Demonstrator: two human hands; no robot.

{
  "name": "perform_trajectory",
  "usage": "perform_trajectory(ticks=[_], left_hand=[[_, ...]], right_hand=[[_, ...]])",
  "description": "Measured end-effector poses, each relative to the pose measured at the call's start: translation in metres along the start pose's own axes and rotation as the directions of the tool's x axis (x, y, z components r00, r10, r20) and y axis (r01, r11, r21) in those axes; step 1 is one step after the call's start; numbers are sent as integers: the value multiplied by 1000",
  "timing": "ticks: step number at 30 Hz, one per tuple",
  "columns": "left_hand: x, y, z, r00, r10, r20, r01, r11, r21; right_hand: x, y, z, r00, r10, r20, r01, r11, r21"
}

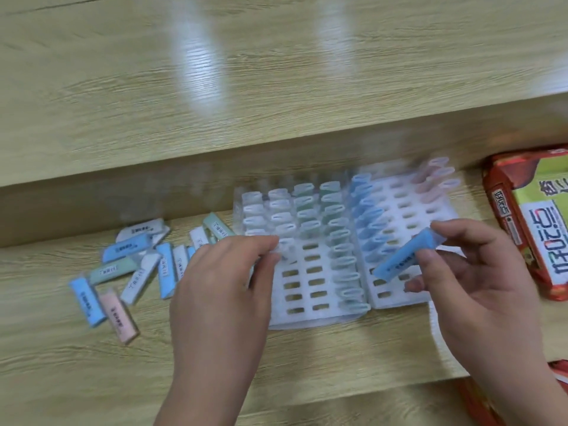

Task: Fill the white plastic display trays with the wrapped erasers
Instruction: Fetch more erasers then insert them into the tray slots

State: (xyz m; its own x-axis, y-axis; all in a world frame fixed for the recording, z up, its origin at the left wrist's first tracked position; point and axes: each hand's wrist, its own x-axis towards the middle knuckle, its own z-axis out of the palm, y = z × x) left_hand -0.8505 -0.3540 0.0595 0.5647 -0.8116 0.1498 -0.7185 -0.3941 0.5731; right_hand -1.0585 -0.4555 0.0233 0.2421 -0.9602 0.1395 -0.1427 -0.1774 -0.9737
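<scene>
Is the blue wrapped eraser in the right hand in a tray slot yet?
Out: the right hand pinches the blue wrapped eraser tilted above the right white plastic tray, lower end near empty slots.

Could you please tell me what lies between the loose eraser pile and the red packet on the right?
Head view: two partly filled white trays, side by side, under the left hand and the right hand, which holds a blue eraser.

A pale wood-grain shelf (76, 348) sits below a raised wooden ledge (276, 72) streaked with light glare.
</scene>
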Motion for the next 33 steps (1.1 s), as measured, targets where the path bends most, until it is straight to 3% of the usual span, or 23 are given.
perform_trajectory(ticks=[9, 11, 16, 22, 27, 33], left_hand=[[-1, -9, 6, 988, 141, 62, -145, 986, 77], [-2, -10, 8, 987, 143, 78, -145, 989, 17], [-6, -12, 15, 996, 88, 12, -88, 995, -56], [-6, -12, 22, 982, 189, -23, -190, 982, -19], [-6, -17, 27, 977, 213, -24, -214, 974, -75], [-8, -18, 27, 981, 187, -47, -190, 978, -85]], right_hand=[[-3, 19, -8, 993, -116, -11, 109, 954, -278], [-2, 18, -9, 986, -165, 18, 162, 926, -341], [2, 15, -10, 944, -289, 159, 329, 870, -368], [8, 20, -16, 895, -360, 265, 440, 811, -385], [8, 24, -16, 875, -364, 319, 467, 808, -359], [0, 34, -13, 898, -350, 269, 441, 709, -550]])
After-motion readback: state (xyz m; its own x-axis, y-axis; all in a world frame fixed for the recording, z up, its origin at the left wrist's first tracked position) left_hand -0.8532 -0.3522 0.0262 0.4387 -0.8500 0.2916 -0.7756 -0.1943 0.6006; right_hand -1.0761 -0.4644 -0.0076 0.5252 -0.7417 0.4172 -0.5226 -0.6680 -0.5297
